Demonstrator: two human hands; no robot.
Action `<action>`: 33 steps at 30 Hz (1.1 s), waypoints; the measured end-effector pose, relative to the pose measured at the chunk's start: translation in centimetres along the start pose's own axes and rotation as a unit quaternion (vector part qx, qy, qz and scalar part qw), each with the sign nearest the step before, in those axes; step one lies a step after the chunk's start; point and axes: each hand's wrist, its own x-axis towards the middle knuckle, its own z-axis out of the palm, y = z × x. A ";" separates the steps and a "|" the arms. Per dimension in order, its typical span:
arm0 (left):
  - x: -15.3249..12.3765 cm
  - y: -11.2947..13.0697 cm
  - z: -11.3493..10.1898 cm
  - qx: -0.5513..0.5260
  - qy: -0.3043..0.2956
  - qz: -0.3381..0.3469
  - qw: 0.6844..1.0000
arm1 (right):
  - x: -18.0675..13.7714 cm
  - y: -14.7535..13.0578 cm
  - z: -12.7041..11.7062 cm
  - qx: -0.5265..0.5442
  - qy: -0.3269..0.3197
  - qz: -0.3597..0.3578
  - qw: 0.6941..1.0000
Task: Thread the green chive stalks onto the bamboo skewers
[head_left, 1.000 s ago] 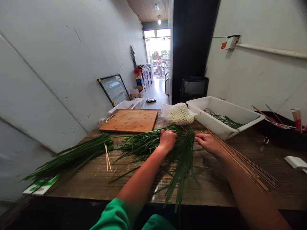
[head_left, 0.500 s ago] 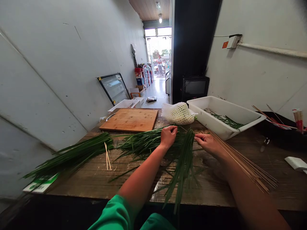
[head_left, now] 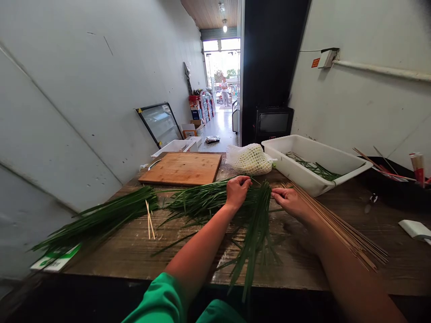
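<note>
A bunch of long green garlic chives (head_left: 257,224) hangs between my hands, its cut ends up and its leaves trailing toward the table's front edge. My left hand (head_left: 237,192) is closed in a pinch left of the cut ends, on a thin bamboo skewer (head_left: 256,181) that runs toward them. On the other side my right hand (head_left: 286,198) pinches at the edge of the chive ends; what exactly lies between its fingertips is partly hidden. More loose chives (head_left: 198,199) lie under and beyond my left wrist. Several bamboo skewers (head_left: 336,222) lie beside my right forearm.
Another chive pile (head_left: 101,217) and short sticks (head_left: 150,220) lie left. Behind are a wooden cutting board (head_left: 185,168), a netted white bundle (head_left: 251,159) and a white tub (head_left: 319,150) with some chives. A dark container (head_left: 392,184) stands right. A person (head_left: 225,92) stands by the far doorway.
Almost nothing differs. My left hand has shifted very slightly to the right, closer to the chive ends; the whole view has slid a few pixels left.
</note>
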 end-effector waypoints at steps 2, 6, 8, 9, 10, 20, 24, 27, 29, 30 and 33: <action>0.0 0.1 0.0 -0.008 0.006 -0.004 1.000 | 0.0 -0.1 0.0 0.000 0.001 -0.003 1.000; -0.1 0.0 0.0 -0.001 0.010 0.003 1.000 | -0.1 -0.4 -0.1 -0.007 0.005 -0.005 1.000; -0.1 -0.1 0.0 -0.001 0.012 0.003 1.000 | -0.1 -0.5 -0.1 -0.012 0.006 -0.008 1.000; -0.1 -0.1 0.0 -0.002 0.013 0.001 1.000 | -0.1 -0.5 -0.1 -0.014 0.006 -0.008 1.000; -0.1 -0.1 0.0 -0.002 0.012 0.001 1.000 | -0.1 -0.5 -0.1 -0.015 0.005 -0.007 1.000; -0.1 0.0 0.0 0.008 0.012 0.024 1.000 | -0.2 -0.4 0.0 -0.009 0.010 -0.003 1.000; -0.8 0.0 0.5 0.066 0.015 0.057 0.996 | -0.2 -0.7 0.1 -0.013 0.016 -0.001 1.000; -1.8 0.0 1.2 0.114 -0.021 0.096 0.989 | -0.1 -0.6 0.3 -0.019 0.027 0.001 0.999; -2.1 0.2 1.3 0.154 -0.062 0.132 0.977 | 0.1 -0.4 0.4 -0.022 0.036 0.005 0.999; -2.1 0.3 1.1 0.183 -0.074 0.146 0.969 | 0.1 -0.3 0.4 -0.023 0.040 0.006 0.999; -1.1 0.4 -0.3 0.282 -0.032 0.133 0.950 | 0.2 0.0 0.2 -0.028 0.043 0.013 0.999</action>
